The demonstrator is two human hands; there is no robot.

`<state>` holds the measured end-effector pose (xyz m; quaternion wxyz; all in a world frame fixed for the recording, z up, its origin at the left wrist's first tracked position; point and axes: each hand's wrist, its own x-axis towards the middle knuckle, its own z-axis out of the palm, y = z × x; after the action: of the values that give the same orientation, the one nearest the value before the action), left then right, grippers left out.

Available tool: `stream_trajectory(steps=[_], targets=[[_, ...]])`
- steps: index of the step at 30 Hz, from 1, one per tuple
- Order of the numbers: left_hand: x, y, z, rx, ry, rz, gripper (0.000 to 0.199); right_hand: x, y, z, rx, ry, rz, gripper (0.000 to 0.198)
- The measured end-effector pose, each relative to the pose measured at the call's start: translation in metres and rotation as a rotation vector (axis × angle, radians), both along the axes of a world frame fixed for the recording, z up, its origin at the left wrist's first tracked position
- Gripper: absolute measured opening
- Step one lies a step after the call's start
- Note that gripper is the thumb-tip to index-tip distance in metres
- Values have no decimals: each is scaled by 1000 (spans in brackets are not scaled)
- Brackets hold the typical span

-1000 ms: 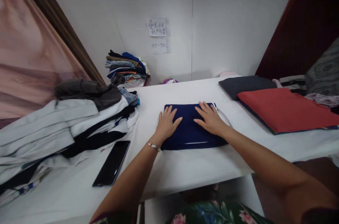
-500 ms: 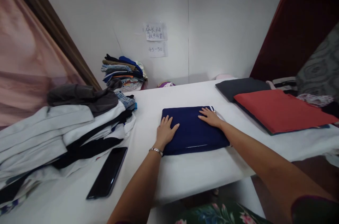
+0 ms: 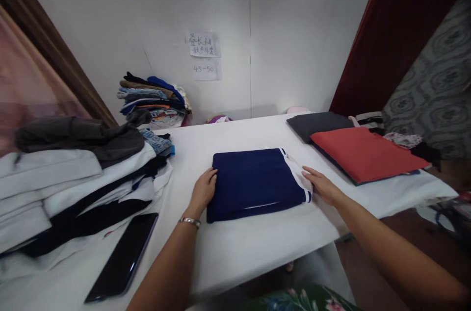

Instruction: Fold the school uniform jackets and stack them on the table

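Note:
A folded navy garment [image 3: 253, 178] with white trim at its right end lies flat on the white-covered table [image 3: 257, 247]. My left hand [image 3: 204, 188] rests against its left edge, fingers slightly bent and a little apart, the tips just at the cloth. At the opposite end, my right hand [image 3: 319, 186] has its fingers stretched toward the white part [image 3: 299, 173] and touches its edge. Neither hand visibly closes round the cloth. The lower fingers of the right hand are partly hidden.
To the right lie a folded red garment [image 3: 368, 154] and a dark grey one [image 3: 320, 124]. Light and dark clothes [image 3: 55, 173] are heaped at the left, with a phone [image 3: 123, 257] in front. A clothes stack [image 3: 154, 100] stands by the wall, near paper notes [image 3: 205, 56].
Both hands have moved off the top of the navy garment, outward to its left and right edges. The white part at its right end now shows more. The view has shifted to the right.

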<state>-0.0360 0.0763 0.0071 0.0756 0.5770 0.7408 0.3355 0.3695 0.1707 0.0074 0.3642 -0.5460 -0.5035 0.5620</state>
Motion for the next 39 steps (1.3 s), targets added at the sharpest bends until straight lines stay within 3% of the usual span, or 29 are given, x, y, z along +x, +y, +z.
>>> stream_trajectory(steps=[3, 7, 11, 14, 20, 25, 29, 32, 37, 39], targets=[[-19, -19, -2, -31, 118, -15, 43, 15, -9, -13, 226, -95, 35, 56], [-29, -38, -5, -9, 245, -218, 53, 40, -16, -26, 609, -359, 263, 53], [-27, -40, -7, 23, 281, -322, 57, 50, -12, -17, 861, -610, 547, 61], [-26, -39, -9, -7, 264, -296, 65, 44, 1, -4, 925, -676, 662, 60], [-21, -42, -4, -28, 150, -266, 63, 24, 19, 2, 844, -570, 702, 56], [-13, -43, -2, 19, 37, -251, 57, 12, 12, -1, 748, -309, 566, 62], [-5, -38, 11, 147, -101, -236, 51, 6, 8, 12, 628, -119, 425, 64], [7, -34, 44, 242, -199, -180, 46, 4, 8, 34, 575, -27, 305, 51], [27, -31, 126, 358, -405, 163, 41, -4, 19, 91, 471, 183, 99, 40], [30, -24, 151, 362, -572, 154, 43, -13, 31, 111, 384, 256, 80, 39]])
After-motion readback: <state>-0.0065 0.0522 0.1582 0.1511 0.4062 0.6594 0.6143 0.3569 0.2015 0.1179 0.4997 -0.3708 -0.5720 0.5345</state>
